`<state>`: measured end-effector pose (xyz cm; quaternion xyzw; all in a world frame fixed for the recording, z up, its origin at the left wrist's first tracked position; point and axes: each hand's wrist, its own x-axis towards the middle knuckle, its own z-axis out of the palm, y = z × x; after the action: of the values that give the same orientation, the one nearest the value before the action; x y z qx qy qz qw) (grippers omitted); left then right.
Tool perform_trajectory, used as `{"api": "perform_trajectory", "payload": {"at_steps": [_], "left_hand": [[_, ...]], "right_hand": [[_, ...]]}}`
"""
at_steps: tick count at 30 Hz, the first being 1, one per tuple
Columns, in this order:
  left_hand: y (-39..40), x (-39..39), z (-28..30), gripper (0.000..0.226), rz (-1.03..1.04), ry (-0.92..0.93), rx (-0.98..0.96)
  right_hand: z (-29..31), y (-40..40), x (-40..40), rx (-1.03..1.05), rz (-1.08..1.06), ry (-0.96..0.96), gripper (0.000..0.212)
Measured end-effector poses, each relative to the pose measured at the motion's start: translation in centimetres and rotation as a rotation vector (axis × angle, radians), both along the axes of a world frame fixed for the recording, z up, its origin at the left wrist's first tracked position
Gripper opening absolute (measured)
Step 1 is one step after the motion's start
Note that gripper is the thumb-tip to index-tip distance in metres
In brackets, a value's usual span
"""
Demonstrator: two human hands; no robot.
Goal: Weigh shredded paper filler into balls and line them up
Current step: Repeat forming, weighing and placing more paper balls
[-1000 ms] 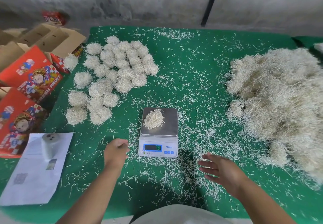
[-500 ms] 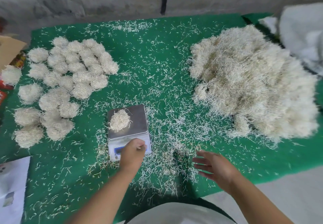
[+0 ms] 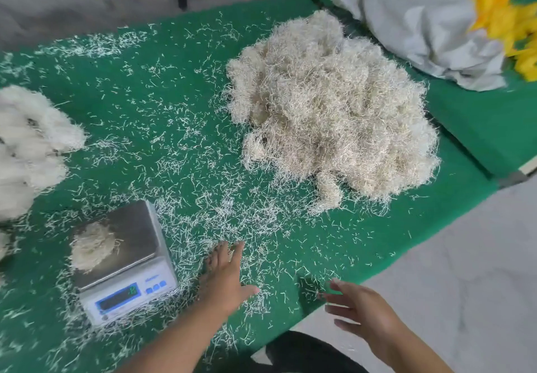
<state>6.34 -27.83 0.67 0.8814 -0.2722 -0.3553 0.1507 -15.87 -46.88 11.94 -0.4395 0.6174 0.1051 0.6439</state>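
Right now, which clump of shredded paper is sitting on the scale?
The small beige shredded-paper ball on the silver scale's steel pan; the big loose heap and the finished balls lie on the green cloth.

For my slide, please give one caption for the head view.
Both open hands, left hand and right hand, reach toward the paper-shred heap; one ball sits on the scale.

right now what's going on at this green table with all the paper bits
A person is portioning shredded paper filler. One small ball sits on the scale, with neither hand touching it. The left hand is spread open over loose shreds just right of the scale, and the right hand hovers open at the table's near edge. The big pile lies beyond them, and finished balls are grouped at the far left.
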Motion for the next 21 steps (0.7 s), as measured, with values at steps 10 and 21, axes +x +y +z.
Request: {"api": "perform_trajectory", "payload": {"at_steps": [10,21], "left_hand": [[-20.0,-3.0,-1.0,0.104,-0.199,-0.024,-0.203],[-30.1,-4.0,-1.8,0.061,-0.122,0.040,-0.151]], "right_hand": [[-0.6,-6.3,-6.2,0.093,-0.204,0.135,0.023],[-1.1,-9.9,-10.5,0.124,-0.365,0.193,0.021]]}}
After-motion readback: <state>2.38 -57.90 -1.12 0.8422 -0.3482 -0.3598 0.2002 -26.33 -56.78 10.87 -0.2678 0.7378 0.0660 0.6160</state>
